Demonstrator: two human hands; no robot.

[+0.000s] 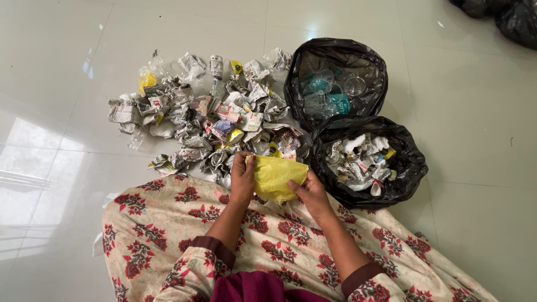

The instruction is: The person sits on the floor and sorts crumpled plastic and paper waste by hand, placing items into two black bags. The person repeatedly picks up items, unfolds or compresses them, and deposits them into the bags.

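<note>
here we pinch a yellow bag between both hands, left hand at its left end, right hand at its right; it lies crosswise over our lap, beside the paper pile.

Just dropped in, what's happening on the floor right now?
A seated person holds a yellow plastic bag with both hands, left hand and right hand, over their lap. Ahead lies a pile of crumpled newspaper and wrappers. Two open black bags sit to the right: the nearer bag holds crumpled paper, the farther bag clear plastic cups.
</note>
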